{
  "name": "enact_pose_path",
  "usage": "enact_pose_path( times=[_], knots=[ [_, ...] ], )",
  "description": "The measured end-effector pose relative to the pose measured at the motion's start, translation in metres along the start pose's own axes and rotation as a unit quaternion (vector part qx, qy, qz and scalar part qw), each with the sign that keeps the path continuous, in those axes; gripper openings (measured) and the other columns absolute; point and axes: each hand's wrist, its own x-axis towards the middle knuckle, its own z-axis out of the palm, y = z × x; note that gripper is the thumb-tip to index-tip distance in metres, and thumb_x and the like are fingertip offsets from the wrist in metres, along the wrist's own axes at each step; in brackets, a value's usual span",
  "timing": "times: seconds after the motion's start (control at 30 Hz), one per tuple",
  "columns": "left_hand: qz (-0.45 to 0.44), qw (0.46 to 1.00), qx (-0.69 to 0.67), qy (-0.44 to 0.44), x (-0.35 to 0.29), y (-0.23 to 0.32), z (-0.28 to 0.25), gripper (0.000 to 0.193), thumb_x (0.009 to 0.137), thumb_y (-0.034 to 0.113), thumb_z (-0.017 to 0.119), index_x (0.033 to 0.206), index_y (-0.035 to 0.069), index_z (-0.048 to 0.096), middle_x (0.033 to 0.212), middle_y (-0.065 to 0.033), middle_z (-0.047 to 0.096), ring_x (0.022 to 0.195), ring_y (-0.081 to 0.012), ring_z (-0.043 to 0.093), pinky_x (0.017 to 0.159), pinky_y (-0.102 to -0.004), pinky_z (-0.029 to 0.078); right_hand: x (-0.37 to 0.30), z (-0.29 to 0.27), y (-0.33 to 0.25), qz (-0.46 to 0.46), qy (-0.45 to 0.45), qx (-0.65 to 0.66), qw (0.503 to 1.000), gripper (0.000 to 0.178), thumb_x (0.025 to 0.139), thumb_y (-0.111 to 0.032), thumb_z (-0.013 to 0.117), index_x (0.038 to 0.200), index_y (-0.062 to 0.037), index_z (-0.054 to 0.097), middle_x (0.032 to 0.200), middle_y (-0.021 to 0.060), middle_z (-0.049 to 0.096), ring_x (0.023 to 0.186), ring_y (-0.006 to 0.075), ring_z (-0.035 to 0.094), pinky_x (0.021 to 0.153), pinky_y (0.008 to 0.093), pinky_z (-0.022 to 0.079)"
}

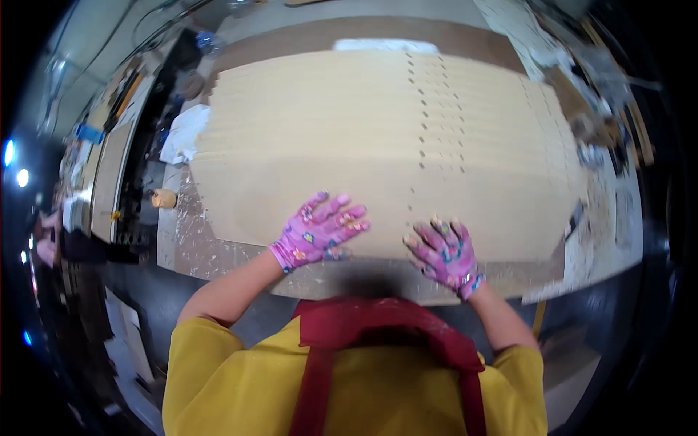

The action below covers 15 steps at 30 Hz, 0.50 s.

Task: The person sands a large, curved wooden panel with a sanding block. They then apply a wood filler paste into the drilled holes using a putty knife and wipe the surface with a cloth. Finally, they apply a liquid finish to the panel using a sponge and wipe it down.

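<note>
Left grip (318,231), right grip (445,254) splayed (floral gloves (305,240)), smooth overlapping tan sheets (305,131)

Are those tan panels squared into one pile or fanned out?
Fanned out: the tan panels show stepped edges at left, and their dark marks repeat in rows.

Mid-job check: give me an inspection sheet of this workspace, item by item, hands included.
Surface: brown-and-white speckled workbench, scuffed along its near-left side.
Job's things: pale-tan flat sheets, overlapping in steps, with rows of small dark marks or holes; cannot tell which.
Clutter: crumpled white material left of the sheets; tan cylindrical object at the workbench's left edge.
Hands: left hand and right hand both in pink flowered gloves, fingers spread, over the nearest sheet; exact contact unclear.
Cables: thin cables at upper left; none seen crossing the sheets.
Surroundings: grey floor below; bright white light far left.
</note>
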Motion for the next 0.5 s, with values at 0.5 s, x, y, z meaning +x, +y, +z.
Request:
enact_pose_path(
  times=[0.5],
  knots=[
    [0.048,0.999,0.019,0.015,0.053,0.014,-0.013,0.048,0.081,0.038,0.06,0.126,0.023,0.058,0.137,-0.0069,0.049,0.134,-0.0309,0.038,0.109,-0.0558,0.026,-0.067,-0.001,0.053,0.575,0.102,0.022,0.812,0.067,0.087,-0.028,0.061,0.147,-0.0106,0.036,0.155,0.0171,0.027,0.143,0.04,0.024,0.116,0.0522,0.013]
  ],
)
